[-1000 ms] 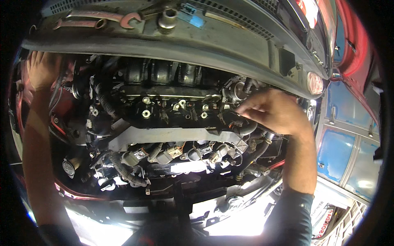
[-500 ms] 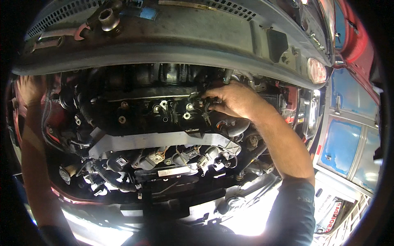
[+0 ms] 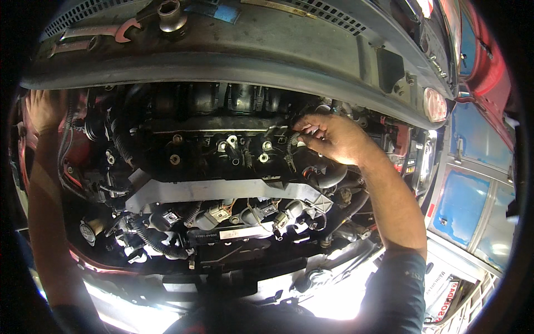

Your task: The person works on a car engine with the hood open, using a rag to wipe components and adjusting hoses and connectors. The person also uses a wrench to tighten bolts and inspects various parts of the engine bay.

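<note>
My right hand [image 3: 336, 139] is over the right rear of a car engine [image 3: 192, 147], thumb and fingers curled together. Beside its fingertips stands a short corrugated wiring harness [image 3: 290, 149]; whatever is pinched is too small and dark to make out. Far to the left, my left hand [image 3: 44, 111] lies with its fingers stretched out on the edge of the engine bay, holding nothing. A long silver metal bracket [image 3: 206, 192] crosses the engine in front of my right hand. Nearer to me sit several grey electrical connectors [image 3: 219, 214] and a black corrugated hose [image 3: 150, 236].
On the cowl [image 3: 267, 42] lie an open-ended wrench [image 3: 100, 32], a smaller wrench [image 3: 72, 47], a metal socket [image 3: 171, 18] and a blue object [image 3: 222, 13]. A round cap [image 3: 88, 231] is at the front left. Metal cabinet doors with blue panels [image 3: 459, 197] stand at the right.
My right hand has drawn slightly right, its fingers curling more tightly beside the wiring harness. The whole view has shifted a little, showing more of the wrenches. My left hand stays at the edge.
</note>
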Motion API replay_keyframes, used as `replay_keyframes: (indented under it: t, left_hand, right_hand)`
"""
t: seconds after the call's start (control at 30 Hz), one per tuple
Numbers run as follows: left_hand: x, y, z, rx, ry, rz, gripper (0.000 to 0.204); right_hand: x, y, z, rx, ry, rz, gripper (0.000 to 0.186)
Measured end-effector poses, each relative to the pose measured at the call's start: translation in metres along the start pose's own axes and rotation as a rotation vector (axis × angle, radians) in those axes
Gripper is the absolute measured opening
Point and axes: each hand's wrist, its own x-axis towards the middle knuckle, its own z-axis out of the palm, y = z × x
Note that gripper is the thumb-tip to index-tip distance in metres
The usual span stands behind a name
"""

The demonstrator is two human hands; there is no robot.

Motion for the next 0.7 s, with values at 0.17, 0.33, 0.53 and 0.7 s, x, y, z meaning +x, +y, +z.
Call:
replay_keyframes:
  t: [0.17,0.33,0.53,0.7]
  left_hand:
    - [0.003,0.002,-0.005,0.127,-0.171,-0.017,0.042]
    - [0.004,0.002,-0.002,0.049,-0.043,0.017,0.041]
    - [-0.002,0.002,0.004,0.097,-0.098,-0.020,0.041]
    - [0.000,0.003,0.003,0.076,-0.069,-0.012,0.041]
  right_hand:
    - [-0.008,-0.005,-0.009,-0.096,-0.128,0.114,0.032]
    - [-0.004,0.000,-0.009,-0.105,-0.124,0.121,0.032]
    - [-0.002,0.006,-0.007,0.314,-0.191,0.273,0.029]
    - [-0.002,-0.004,-0.001,0.160,-0.044,0.178,0.025]
